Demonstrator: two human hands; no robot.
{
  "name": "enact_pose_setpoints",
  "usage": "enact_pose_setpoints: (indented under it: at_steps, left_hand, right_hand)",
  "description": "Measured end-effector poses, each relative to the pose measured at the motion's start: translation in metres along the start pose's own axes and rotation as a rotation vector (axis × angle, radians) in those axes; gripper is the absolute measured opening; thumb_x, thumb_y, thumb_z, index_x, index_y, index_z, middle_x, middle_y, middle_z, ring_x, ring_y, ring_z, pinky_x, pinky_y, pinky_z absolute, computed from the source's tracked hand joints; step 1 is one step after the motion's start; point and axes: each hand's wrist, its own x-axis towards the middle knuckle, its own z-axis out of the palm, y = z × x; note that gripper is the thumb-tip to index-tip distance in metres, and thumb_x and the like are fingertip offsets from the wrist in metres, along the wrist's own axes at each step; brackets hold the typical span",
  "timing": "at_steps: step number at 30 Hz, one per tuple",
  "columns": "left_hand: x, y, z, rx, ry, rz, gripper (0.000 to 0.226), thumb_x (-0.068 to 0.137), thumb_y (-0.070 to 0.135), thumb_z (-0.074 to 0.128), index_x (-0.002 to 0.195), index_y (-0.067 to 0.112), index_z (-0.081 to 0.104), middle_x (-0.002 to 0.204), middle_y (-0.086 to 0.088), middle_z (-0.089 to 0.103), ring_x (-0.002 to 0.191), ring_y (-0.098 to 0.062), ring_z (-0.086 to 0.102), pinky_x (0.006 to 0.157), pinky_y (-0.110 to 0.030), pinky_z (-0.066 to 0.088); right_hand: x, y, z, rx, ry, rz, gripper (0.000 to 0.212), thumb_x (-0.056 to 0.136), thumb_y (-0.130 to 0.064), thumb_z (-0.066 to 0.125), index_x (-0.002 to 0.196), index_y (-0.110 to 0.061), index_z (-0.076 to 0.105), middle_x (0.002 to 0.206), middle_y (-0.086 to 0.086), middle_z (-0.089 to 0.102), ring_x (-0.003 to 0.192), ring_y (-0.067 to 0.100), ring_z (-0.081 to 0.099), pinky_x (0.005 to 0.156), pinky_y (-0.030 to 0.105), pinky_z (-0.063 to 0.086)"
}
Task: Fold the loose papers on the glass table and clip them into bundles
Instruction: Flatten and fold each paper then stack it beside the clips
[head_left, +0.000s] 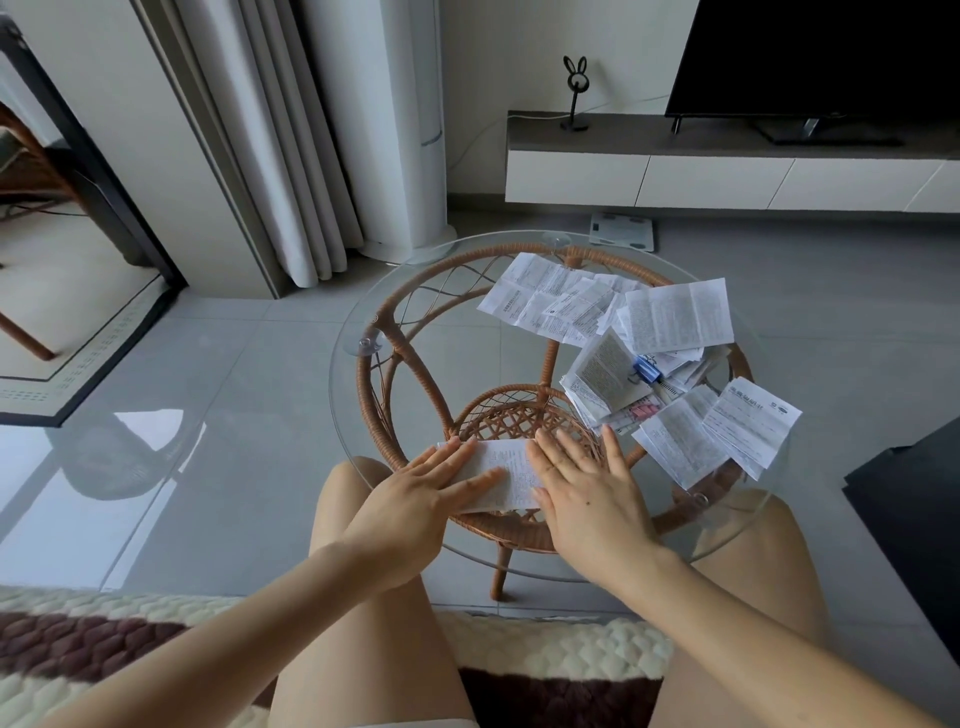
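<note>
White folded paper (506, 475) lies flat under both hands (519, 493).

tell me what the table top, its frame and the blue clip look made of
Table top: clear glass, glossy; the floor and frame show through it, and it reflects light.
Frame: rattan or wicker, tan and matte; wrapped strands and a woven lattice are visible.
Blue clip: probably painted metal with wire handles, though it is too small to be sure.
</note>
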Motion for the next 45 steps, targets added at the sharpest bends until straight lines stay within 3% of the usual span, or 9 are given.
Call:
enact_pose_setpoints:
  at_steps: [6,11,14,17,22,25,30,35,45]
  left_hand:
    - [0.001,-0.005,-0.006,0.123,0.021,-0.120,0.061,0.090,0.045,-0.002,0.148,0.036,0.014,0.152,0.011,0.006,0.145,-0.015,0.010,0.115,-0.042,-0.013]
    - [0.005,-0.002,-0.018,0.240,0.054,-0.028,0.045,0.092,0.030,0.032,0.130,0.033,0.057,0.136,0.002,0.053,0.129,-0.031,0.047,0.112,-0.057,0.011]
    - [0.006,0.001,-0.026,0.236,0.133,-0.064,0.031,0.086,0.024,0.054,0.111,0.035,0.070,0.128,0.000,0.060,0.124,-0.034,0.052,0.107,-0.069,0.015]
    - [0.005,-0.003,-0.038,0.117,0.188,-0.191,0.027,0.088,0.019,0.063,0.112,0.030,0.070,0.134,-0.003,0.056,0.129,-0.034,0.047,0.111,-0.065,0.009]
    - [0.010,-0.009,-0.061,-0.017,0.309,-0.363,0.030,0.083,0.007,0.067,0.109,0.021,0.072,0.124,-0.005,0.064,0.119,-0.028,0.056,0.114,-0.057,0.018]
    - [0.013,-0.006,-0.070,-0.077,0.322,-0.422,0.031,0.085,0.006,0.064,0.110,0.023,0.071,0.115,-0.009,0.068,0.098,-0.032,0.061,0.107,-0.051,0.030]
    - [0.028,0.003,-0.075,-0.165,0.307,-0.465,0.033,0.090,0.007,0.057,0.115,0.025,0.068,0.117,-0.005,0.067,0.090,-0.026,0.059,0.064,-0.029,0.040]
    - [0.066,0.031,-0.077,-0.198,0.343,-0.280,0.029,0.089,0.007,0.060,0.111,0.023,0.069,0.118,0.001,0.067,0.096,-0.016,0.062,0.082,-0.031,0.050]
    - [0.174,0.071,-0.083,-0.178,0.334,-0.061,0.032,0.095,0.007,0.048,0.116,0.021,0.067,0.128,0.007,0.060,0.121,-0.011,0.051,0.097,-0.015,0.031]
  right_hand:
    - [-0.020,-0.004,-0.017,0.006,-0.190,-0.014,0.075,0.095,-0.059,0.014,0.126,-0.007,0.059,0.130,0.010,0.058,0.122,0.028,0.054,0.107,0.056,0.016]
    - [-0.035,-0.011,-0.042,-0.209,-0.385,-0.138,0.112,0.074,-0.080,0.007,0.142,0.004,0.034,0.146,0.026,0.034,0.136,0.040,0.032,0.109,0.058,-0.011]
    - [-0.047,-0.012,-0.038,-0.455,-0.322,-0.198,0.067,0.081,-0.056,0.053,0.104,0.006,0.069,0.096,0.024,0.066,0.094,0.040,0.061,0.110,0.061,0.003]
    - [-0.060,-0.009,-0.026,-0.549,-0.100,-0.232,0.024,0.074,-0.015,0.058,0.084,0.001,0.074,0.073,0.015,0.067,0.076,0.033,0.063,0.109,0.057,0.022]
    - [-0.075,-0.005,-0.039,-0.010,0.236,-0.228,0.020,0.052,-0.003,0.080,0.055,-0.014,0.063,0.050,-0.003,0.056,0.047,0.013,0.053,0.084,0.035,0.055]
    - [-0.064,0.010,-0.071,0.278,0.322,-0.064,0.018,0.071,-0.009,0.081,0.069,-0.012,0.063,0.052,-0.004,0.057,0.043,0.011,0.053,0.049,0.021,0.046]
    - [-0.027,0.079,-0.107,0.863,-0.036,0.416,0.016,0.101,-0.017,0.039,0.101,-0.012,0.053,0.077,-0.002,0.062,0.054,0.014,0.060,0.055,0.021,0.046]
    - [0.008,0.132,-0.117,0.919,-0.014,0.496,0.029,0.097,-0.012,0.051,0.069,-0.005,0.042,0.061,0.012,0.040,0.039,0.005,0.044,0.050,0.019,0.036]
    - [0.084,0.209,-0.082,1.310,0.118,1.004,0.014,0.090,-0.011,0.063,0.101,-0.003,0.065,0.065,0.008,0.050,0.051,0.013,0.040,0.037,0.018,0.029]
